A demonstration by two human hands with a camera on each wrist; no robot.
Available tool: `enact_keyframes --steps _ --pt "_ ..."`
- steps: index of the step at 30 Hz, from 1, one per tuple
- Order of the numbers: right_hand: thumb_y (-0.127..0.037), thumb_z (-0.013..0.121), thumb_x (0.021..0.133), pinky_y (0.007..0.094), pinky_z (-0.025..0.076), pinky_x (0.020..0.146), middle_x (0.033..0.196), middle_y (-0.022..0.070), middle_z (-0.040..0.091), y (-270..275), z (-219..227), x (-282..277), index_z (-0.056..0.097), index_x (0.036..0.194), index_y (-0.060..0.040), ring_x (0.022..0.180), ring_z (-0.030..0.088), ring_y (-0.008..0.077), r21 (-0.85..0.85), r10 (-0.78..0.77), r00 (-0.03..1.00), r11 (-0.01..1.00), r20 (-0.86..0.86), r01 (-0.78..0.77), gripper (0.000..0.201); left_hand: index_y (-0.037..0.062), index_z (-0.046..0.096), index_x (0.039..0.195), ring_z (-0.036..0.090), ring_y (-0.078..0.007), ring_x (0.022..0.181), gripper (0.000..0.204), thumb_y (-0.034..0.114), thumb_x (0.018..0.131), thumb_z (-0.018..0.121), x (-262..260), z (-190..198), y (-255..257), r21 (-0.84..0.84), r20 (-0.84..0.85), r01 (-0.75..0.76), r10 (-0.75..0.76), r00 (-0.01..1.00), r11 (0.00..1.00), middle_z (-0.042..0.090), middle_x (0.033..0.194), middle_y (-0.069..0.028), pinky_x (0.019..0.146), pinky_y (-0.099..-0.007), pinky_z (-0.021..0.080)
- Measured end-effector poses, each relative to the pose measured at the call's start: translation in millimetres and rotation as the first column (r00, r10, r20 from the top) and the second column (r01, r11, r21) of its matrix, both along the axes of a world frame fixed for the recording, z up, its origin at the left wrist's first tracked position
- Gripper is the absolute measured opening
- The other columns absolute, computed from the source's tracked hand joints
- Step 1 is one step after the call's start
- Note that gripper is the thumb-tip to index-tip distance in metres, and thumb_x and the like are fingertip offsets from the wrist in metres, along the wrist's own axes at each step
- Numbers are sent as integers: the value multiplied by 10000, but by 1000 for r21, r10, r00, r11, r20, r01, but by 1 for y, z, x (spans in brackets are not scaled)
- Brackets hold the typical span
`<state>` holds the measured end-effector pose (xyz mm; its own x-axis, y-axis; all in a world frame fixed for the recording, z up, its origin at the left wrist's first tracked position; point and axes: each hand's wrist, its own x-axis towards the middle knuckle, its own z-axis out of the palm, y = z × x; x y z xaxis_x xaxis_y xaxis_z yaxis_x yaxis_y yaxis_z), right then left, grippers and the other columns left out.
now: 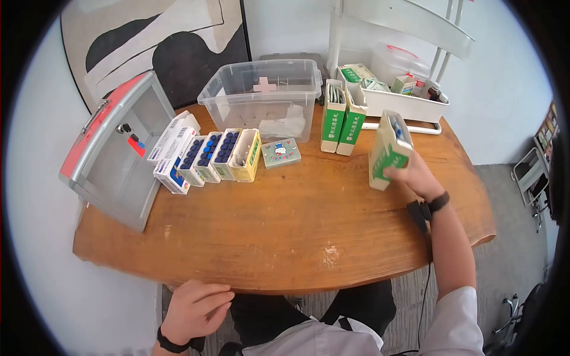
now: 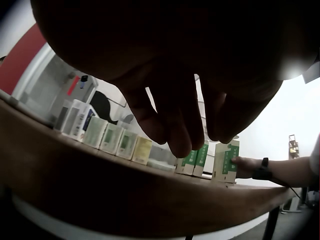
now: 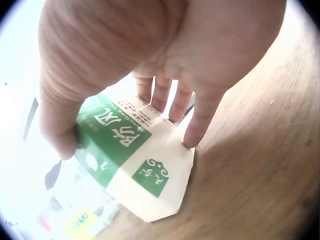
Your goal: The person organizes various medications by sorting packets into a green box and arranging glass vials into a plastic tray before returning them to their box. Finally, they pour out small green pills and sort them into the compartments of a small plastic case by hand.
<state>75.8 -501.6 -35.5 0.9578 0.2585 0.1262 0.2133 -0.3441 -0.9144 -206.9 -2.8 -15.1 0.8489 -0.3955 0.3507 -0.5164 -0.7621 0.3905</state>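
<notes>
My right hand grips a green and white box by its sides, at the right part of the table; the box stands upright with packets showing in its top. In the right wrist view the thumb of the hand lies on one side of the box and the fingers on the other. Two similar green boxes stand side by side to its left. My left hand hangs at the table's front edge, fingers loosely bent, holding nothing; in the left wrist view the hand is dark.
From the left stand a red-lidded case, white boxes, several boxes of blue-capped vials, a yellow box and a small tin. Behind are a clear bin and a white rack tray. A black cable hangs near my right arm.
</notes>
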Motion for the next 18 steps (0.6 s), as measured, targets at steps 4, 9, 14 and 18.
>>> enact_keyframes --steps 4,9,14,18 --pt "-276 896 915 442 398 1270 1577 178 611 30 12 26 419 1705 -41 1544 498 289 -10 -69 997 998 44 69 952 115 836 1037 743 -293 852 233 57 814 869 -21 -13 19 4 55 -149 149 987 989 815 1084 -67 768 -402 599" --pt "-354 887 957 471 443 1242 1663 192 526 34 6 9 366 1739 -68 1540 512 334 -77 -34 996 996 80 40 982 77 826 1103 752 -382 915 243 153 873 847 -51 -46 34 56 -348 -188 195 917 981 808 1103 -137 823 -437 613" --pt "-259 793 1031 297 600 829 1173 123 763 -84 0 -155 676 1366 20 1027 724 183 49 -151 974 986 -170 161 451 37 754 1337 753 -447 1136 535 298 877 838 -131 -140 54 287 -862 -140 319 393 948 791 1232 -233 989 -476 609" --pt "-299 825 988 386 651 849 1009 221 817 -150 -53 -331 762 1155 119 911 807 300 54 -29 479 986 -878 158 455 42 716 1398 703 -410 1238 595 182 831 828 -159 -151 43 101 -972 -396 174 154 913 755 1329 -202 1048 -479 566"
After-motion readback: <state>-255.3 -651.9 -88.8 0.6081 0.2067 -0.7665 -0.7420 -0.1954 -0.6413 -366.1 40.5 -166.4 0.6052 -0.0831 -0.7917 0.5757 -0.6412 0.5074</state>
